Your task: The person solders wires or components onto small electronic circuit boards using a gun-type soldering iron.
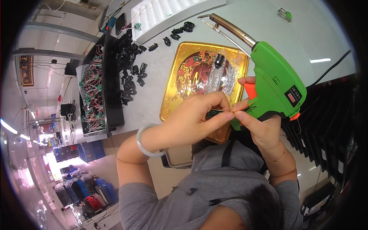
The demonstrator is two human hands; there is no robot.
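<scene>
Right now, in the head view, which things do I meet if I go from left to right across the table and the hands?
Bin of wired parts → heap of black plastic parts → pale bangle → gold tray → left hand pinching a small dark part → right hand → green soldering gun.

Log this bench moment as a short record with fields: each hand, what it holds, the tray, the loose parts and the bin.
left hand: pinches a small dark part at its fingertips
right hand: grips a green soldering gun, index finger on the orange trigger
gun tip: points away, over the table
gold tray: on the table under the hands, one black piece on it
black parts: scattered left of the tray
black bin: holds wired pieces
wrist: pale bangle on the left
</scene>
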